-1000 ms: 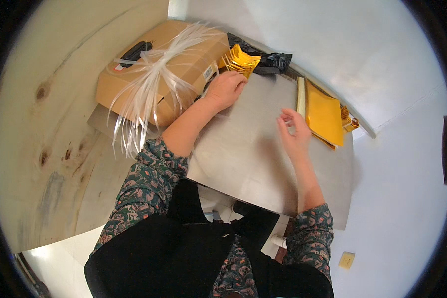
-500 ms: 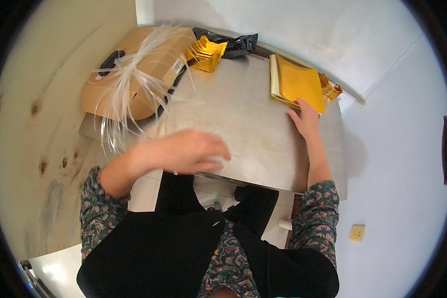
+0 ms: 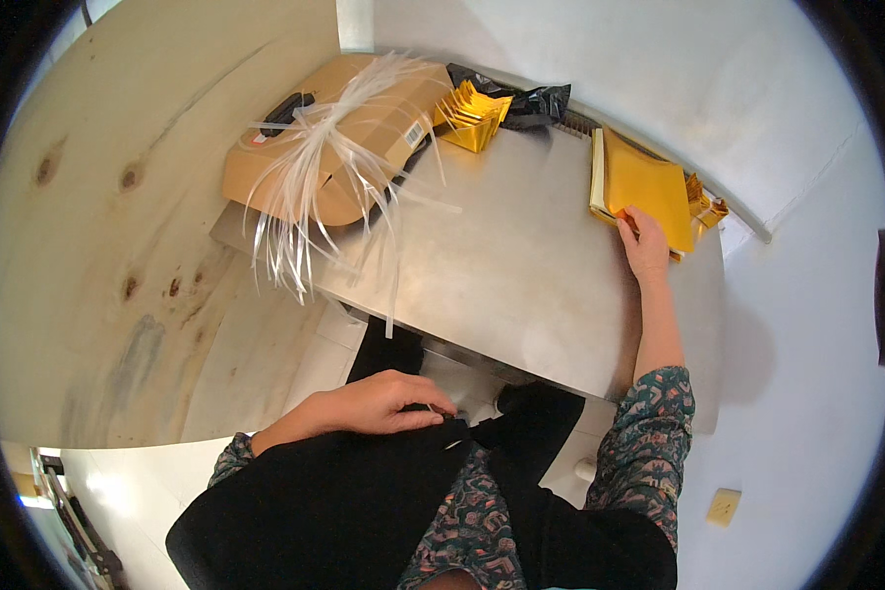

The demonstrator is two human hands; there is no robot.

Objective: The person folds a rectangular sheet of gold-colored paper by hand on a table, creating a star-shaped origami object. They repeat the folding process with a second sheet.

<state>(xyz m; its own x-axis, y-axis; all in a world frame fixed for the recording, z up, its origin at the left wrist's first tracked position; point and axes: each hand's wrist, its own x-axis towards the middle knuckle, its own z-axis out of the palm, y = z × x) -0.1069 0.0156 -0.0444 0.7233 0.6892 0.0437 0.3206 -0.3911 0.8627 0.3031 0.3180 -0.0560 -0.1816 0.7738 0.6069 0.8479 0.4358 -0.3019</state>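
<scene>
My right hand (image 3: 646, 242) is at the near edge of a stack of gold paper sheets (image 3: 649, 182) on the far right of the metal table. Its bent fingers and thumb pinch the sheets' near left corner, where the edge looks slightly lifted. Pale sheet edges show along the stack's left side. My left hand (image 3: 398, 401) hangs low in front of my dark clothing, off the table's near edge. Its fingers are loosely curled with the thumb apart, and nothing is visible between them.
On the table's left stands a brown cardboard box (image 3: 383, 172) with a bundle of clear plastic strips (image 3: 329, 147) spread over it. Folded gold pieces (image 3: 472, 116) and black plastic (image 3: 541, 105) lie at the back. More folded gold pieces (image 3: 706, 204) sit beside the stack. Walls border the table.
My left hand has moved from over the table's near edge back toward my body. My right hand's fingers have curled at the stack's edge. The view has shifted, moving the table rightward.
</scene>
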